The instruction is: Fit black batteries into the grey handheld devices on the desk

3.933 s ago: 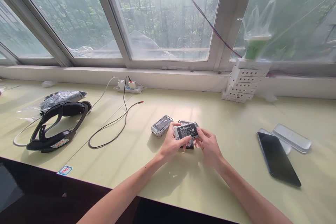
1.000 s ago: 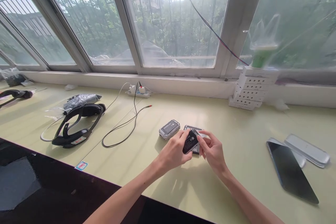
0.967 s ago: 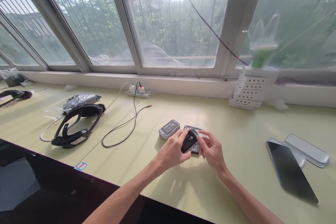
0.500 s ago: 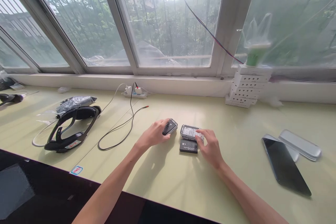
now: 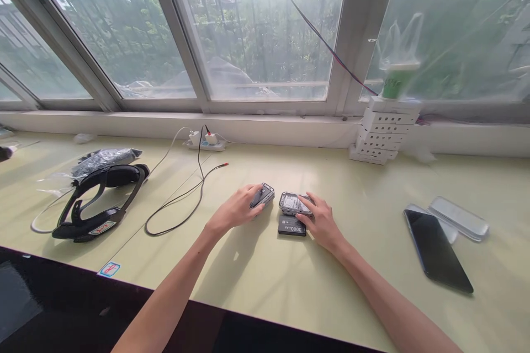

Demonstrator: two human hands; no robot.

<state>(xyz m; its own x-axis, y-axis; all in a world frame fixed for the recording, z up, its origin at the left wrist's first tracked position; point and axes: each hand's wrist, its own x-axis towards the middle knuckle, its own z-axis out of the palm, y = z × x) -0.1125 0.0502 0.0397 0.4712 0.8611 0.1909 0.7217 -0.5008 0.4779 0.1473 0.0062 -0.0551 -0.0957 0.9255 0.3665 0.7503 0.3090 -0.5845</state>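
Near the middle of the pale green table, my left hand [image 5: 237, 208] grips a small dark rectangular device [image 5: 262, 195] by its left end, fingers on top and thumb at the near side. To its right lies a second small device [image 5: 291, 203], its white label facing up. My right hand [image 5: 323, 220] holds this one at its right end, fingertips over the top and thumb at the near edge. A black battery marked 3000mAh [image 5: 291, 225] lies flat just in front of it, by my right thumb.
A black headset [image 5: 99, 201] and a silvery plastic bag [image 5: 105, 162] lie at left, beside a looped black cable [image 5: 179, 227]. White boxes [image 5: 383, 132] are stacked by the window. At right lie a black phone [image 5: 439, 248] and a pale case [image 5: 459, 218].
My right fingers have spread further over the labelled device. The whole view has shifted slightly, and my left hand still holds its device.
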